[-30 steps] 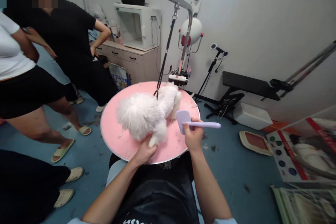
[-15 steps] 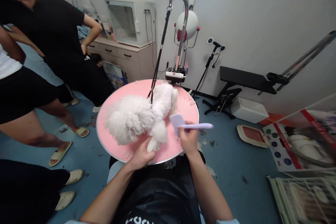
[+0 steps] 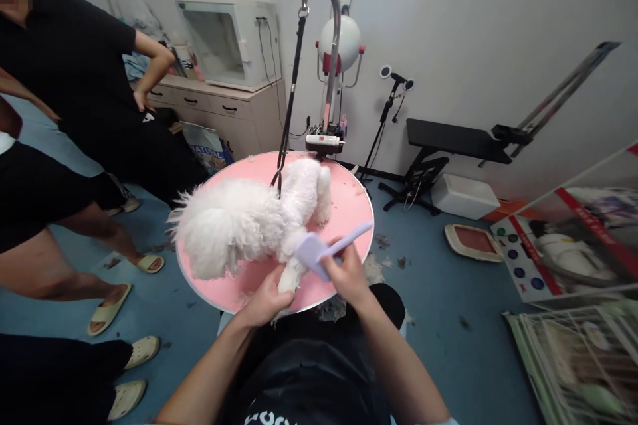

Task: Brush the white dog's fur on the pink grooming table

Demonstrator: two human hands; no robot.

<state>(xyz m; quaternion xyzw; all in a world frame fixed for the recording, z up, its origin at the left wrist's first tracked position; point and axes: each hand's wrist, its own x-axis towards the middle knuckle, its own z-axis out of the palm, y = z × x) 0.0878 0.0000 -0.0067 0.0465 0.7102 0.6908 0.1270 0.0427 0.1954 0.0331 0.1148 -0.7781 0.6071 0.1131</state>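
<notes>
On the round pink desk (image 3: 343, 202) stands a fluffy white dog (image 3: 266, 219), its shaggy head over the left half of the desk and its rear toward the far edge. At the near rim of the desk, the left hand (image 3: 264, 299) is closed around the lower part of one foreleg. Above the near right part of the desk, the right hand (image 3: 346, 272) grips a purple brush (image 3: 313, 254) close to its head, the handle sticking out up and to the right. The brush head is at that same foreleg (whether it presses into the fur or sits just over it, I cannot tell). A black lead (image 3: 290, 93) runs down to the dog from a metal arm (image 3: 333, 46) rising at the far side of the desk. Beyond the desk, to the left, a white cabinet (image 3: 232, 40) sits on a drawer unit (image 3: 219, 106); a person in black (image 3: 84, 73) stands left of the desk.
</notes>
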